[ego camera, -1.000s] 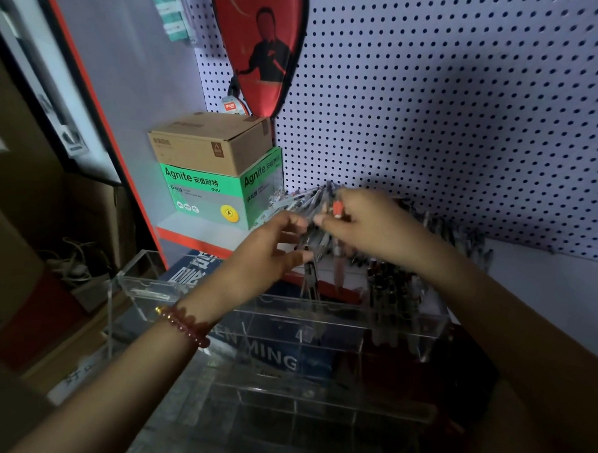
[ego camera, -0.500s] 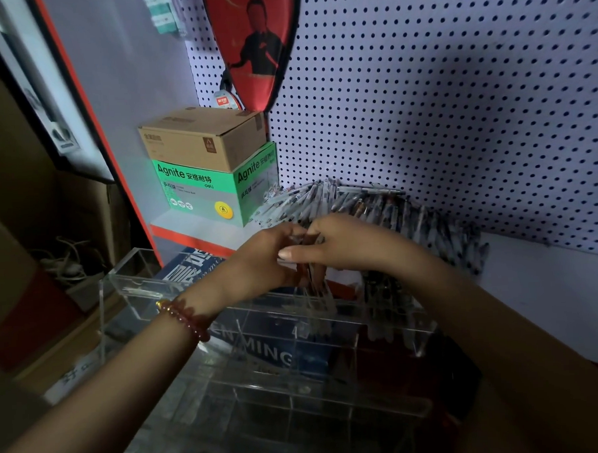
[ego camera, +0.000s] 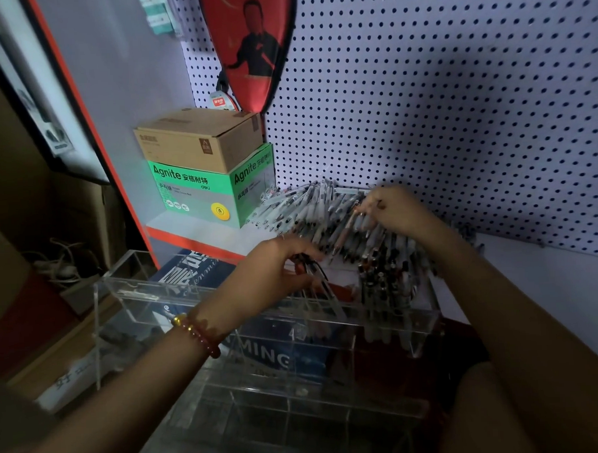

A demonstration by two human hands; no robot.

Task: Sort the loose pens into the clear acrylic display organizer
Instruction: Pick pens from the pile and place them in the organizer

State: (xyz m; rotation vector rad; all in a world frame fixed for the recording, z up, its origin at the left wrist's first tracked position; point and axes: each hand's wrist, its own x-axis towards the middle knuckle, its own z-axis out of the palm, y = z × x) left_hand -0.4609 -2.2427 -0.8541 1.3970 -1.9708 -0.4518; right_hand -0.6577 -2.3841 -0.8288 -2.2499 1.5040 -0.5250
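The left hand (ego camera: 285, 264) grips a few pens (ego camera: 318, 277) over the clear organizer (ego camera: 129, 295) while the right hand (ego camera: 398, 210) pinches one pen (ego camera: 347, 227) from the pile (ego camera: 307, 205) on the shelf (ego camera: 195, 227), so the pile could slide and spill.

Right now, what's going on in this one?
A person is sorting pens. The left hand grips a bunch of pens angled down into the clear acrylic organizer. The right hand pinches one pen in the loose pile against the pegboard. A compartment further right already holds upright pens.
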